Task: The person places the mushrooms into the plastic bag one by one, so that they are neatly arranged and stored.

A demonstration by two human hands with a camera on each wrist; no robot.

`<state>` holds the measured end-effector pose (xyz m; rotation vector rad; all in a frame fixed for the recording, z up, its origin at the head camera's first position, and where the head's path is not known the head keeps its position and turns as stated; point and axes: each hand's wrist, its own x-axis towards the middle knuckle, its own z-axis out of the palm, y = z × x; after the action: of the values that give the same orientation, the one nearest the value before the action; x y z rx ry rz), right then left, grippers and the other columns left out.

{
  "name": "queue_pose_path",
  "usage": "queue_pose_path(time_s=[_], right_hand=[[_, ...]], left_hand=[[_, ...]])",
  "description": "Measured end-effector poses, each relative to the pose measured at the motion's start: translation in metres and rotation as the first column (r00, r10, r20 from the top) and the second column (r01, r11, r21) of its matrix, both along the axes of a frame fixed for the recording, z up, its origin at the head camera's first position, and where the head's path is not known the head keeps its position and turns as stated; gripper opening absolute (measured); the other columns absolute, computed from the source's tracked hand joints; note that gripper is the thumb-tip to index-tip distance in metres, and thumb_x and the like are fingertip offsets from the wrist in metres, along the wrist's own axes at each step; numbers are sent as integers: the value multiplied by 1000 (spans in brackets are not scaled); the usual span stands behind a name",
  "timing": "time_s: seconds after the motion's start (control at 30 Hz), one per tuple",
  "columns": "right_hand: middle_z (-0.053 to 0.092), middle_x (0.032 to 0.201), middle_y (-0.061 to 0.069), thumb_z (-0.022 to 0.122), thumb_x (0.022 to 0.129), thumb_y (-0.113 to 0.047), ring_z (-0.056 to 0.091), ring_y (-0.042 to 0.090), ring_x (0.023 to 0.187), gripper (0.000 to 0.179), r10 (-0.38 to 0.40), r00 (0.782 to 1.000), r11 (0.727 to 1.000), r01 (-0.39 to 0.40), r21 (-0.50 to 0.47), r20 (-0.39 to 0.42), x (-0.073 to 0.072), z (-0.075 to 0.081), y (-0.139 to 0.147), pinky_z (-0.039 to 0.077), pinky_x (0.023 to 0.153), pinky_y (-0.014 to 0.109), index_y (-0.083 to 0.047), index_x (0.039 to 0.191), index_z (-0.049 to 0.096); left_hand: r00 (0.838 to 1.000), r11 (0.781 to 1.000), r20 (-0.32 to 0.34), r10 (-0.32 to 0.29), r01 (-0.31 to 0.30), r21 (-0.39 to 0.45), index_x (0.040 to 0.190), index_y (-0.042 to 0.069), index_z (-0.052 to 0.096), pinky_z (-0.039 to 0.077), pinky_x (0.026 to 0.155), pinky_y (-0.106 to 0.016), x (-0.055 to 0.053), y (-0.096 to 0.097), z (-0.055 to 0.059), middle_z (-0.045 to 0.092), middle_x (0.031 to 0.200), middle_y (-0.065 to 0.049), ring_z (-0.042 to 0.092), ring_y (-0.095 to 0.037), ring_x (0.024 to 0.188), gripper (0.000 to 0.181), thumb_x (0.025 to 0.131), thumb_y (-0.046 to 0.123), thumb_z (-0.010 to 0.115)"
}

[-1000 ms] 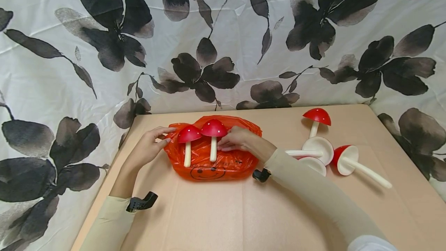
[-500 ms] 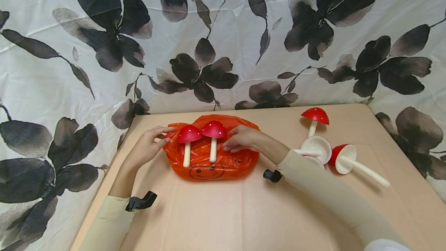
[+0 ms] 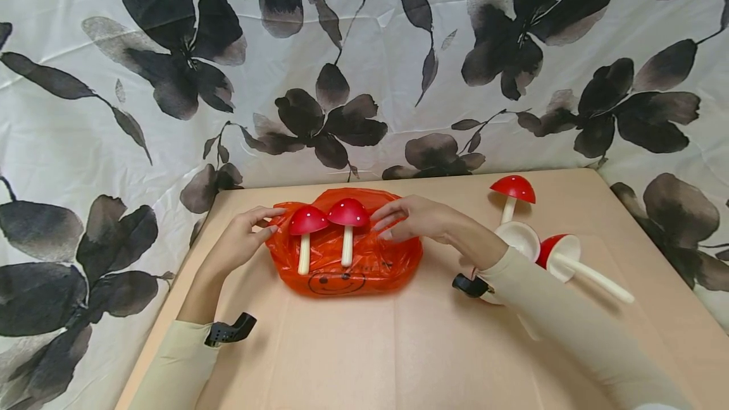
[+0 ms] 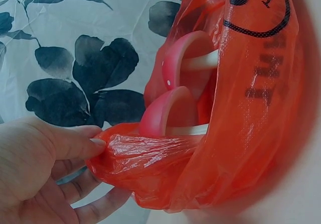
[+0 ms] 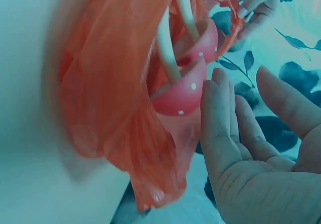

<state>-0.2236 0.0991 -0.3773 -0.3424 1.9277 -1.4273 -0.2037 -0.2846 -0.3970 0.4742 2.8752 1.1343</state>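
An orange plastic bag (image 3: 393, 274) with a printed smiling face lies at the middle of the table. Two toy mushrooms, a left one (image 3: 308, 220) and a right one (image 3: 348, 212), sit in its opening, with red white-dotted caps and pale stems. My left hand (image 3: 242, 240) pinches the bag's left edge between thumb and fingers, as the left wrist view shows. Beside the right mushroom cap, my right hand (image 3: 424, 217) has its fingers extended and holds nothing. In the right wrist view that hand (image 5: 261, 153) is close to a cap (image 5: 183, 93), palm turned toward the bag.
More toy mushrooms are on the table's right: one upright (image 3: 513, 188), one showing its white underside (image 3: 519, 239), and one on its side (image 3: 562, 258). My right sleeve (image 3: 547, 309) partly covers that group. Flowered cloth (image 3: 398, 68) hangs behind the table (image 3: 342, 353).
My right hand has let go of the right mushroom's stem and drawn back to the right, its fingers opening. The left hand keeps its place on the bag.
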Motion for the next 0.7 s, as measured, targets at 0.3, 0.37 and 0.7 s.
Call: queue_pose_path(time_s=[0.3, 0.37, 0.7], right_hand=[[67, 130, 16, 69, 91, -7, 66, 22, 114, 47, 27, 996, 998, -23, 54, -81, 5, 13, 34, 55, 95, 35, -3, 137, 59], [66, 130, 19, 69, 91, -7, 66, 24, 114, 46, 35, 995, 998, -30, 50, -99, 7, 14, 43, 55, 96, 35, -3, 136, 60], [68, 127, 16, 70, 94, -14, 66, 26, 113, 44, 52, 981, 992, -30, 120, -186, 16, 21, 81, 54, 97, 38, -2, 135, 60]], left_hand=[[1000, 1000, 5, -5, 5, 17, 133, 3, 65, 52, 80, -17, 1, -1, -1, 65, 130, -16, 62, -31, 112, 36, 98, 2, 62], [1000, 1000, 6, -7, 7, 21, 133, 3, 65, 52, 81, -17, 1, -2, -2, 65, 130, -16, 62, -31, 111, 35, 98, 2, 62], [1000, 1000, 19, -4, 4, 23, 135, 5, 65, 54, 79, -20, -1, -4, -3, 64, 132, -16, 60, -32, 114, 37, 98, 3, 61]])
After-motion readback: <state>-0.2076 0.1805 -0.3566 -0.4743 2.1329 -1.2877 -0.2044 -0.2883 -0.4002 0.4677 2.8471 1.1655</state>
